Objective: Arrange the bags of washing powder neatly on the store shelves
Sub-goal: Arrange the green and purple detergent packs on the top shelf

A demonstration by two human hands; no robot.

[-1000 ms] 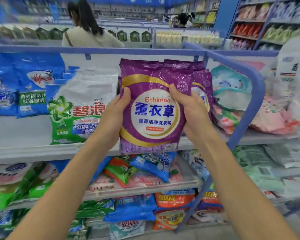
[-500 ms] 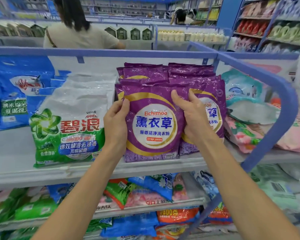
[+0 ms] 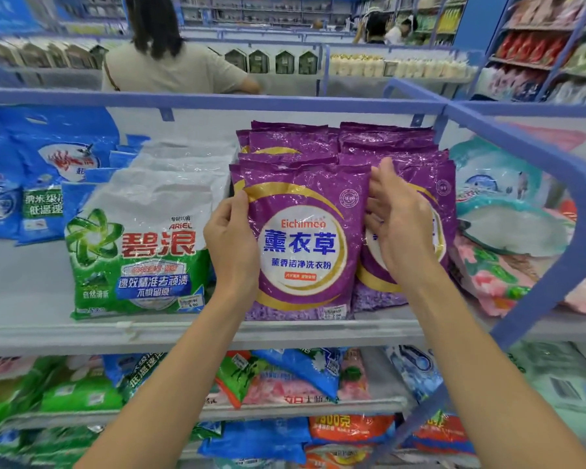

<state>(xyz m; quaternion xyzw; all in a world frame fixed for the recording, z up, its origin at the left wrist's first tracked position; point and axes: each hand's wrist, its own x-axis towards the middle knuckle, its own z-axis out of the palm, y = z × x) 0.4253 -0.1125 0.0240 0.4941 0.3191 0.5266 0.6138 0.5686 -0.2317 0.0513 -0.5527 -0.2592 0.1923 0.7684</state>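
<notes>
Purple bag [image 3: 305,245]: upright at the front edge of the shelf [image 3: 183,333]; of the bags behind it we see only the tops.
Left hand [image 3: 232,242]: at the bag's 9 o'clock, thumb pinching its front; the fingers behind are hidden from us.
Right hand [image 3: 400,228]: at 3 o'clock, fingers loose and straight, holding nothing; we cannot tell whether it touches.
Second purple bag [image 3: 433,184]: mostly covered by that hand.
Green bag [image 3: 139,262]: farther toward 9 o'clock, right edge partly behind the left hand.

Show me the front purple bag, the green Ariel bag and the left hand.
front purple bag [image 3: 301,245]: head view, on its white round label.
green Ariel bag [image 3: 139,265]: head view, on its printed front.
left hand [image 3: 232,245]: head view, on the back of the hand.
</notes>
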